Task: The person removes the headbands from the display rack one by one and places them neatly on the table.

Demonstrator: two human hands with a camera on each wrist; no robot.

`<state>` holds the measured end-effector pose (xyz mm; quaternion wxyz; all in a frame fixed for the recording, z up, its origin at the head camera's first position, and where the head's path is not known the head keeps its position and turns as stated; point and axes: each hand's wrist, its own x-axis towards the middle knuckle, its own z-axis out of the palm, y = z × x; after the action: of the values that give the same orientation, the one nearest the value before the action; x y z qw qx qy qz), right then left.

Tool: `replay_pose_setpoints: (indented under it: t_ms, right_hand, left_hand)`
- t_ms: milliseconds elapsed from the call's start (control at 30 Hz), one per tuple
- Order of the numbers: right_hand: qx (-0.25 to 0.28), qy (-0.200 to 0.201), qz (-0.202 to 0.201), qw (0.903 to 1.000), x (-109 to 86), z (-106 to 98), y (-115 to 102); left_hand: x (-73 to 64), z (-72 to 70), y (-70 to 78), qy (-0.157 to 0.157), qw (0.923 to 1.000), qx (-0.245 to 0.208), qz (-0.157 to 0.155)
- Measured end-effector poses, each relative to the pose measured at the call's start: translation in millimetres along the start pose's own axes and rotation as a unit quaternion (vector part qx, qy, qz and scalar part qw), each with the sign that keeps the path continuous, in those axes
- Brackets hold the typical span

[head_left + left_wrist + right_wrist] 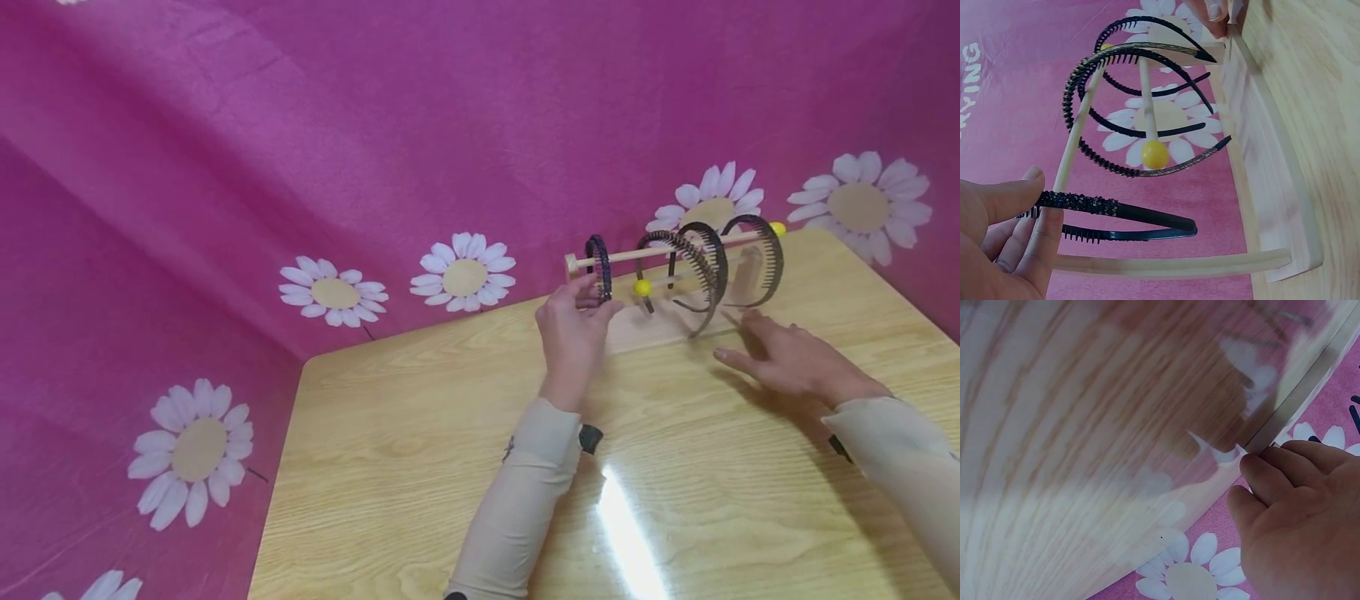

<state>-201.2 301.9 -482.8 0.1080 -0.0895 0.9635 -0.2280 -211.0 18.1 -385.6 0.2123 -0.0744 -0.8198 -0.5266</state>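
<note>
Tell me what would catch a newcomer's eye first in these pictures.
First, the vivid magenta backdrop with its big white daisies, behind the wooden table. Next, the wooden stand on the table's far right part, carrying dark headbands and bright yellow balls. Then, at the stand's left end in the head view, the glittery headband in the left hand's grip.

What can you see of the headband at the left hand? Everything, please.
The headband is dark and curved, its outer face partly crusted with glittery bead-like bits, then running into a smooth, glossy, plastic-looking black end. Comb-like teeth line the inside. It sits around the pale wooden rod, near the end by the left hand, which pinches its glittery part. Whether it touches the rod is hidden behind the fingers.
</note>
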Motion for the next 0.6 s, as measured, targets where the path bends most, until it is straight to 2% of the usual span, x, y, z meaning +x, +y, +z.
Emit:
replay_pose_setpoints:
  t_ms: [233,467,600]
  right_hand:
    - [0.010,-0.003,0.003,0.9999,-2.7,0.6,-2.5]
    - [0.014,-0.012,0.015,0.9997,-2.2,-0.9,-5.0]
    - [0.010,-0.014,0.016,0.9997,-2.2,-2.4,-6.6]
  left_hand:
    - [3.5,-6.2,5.6,0.009,0.9993,-0.022,0.030]
    - [7.6,-16.5,15.1,0.016,0.9967,-0.068,0.040]
    - [10.1,-20.3,19.0,0.026,0.9931,-0.086,0.075]
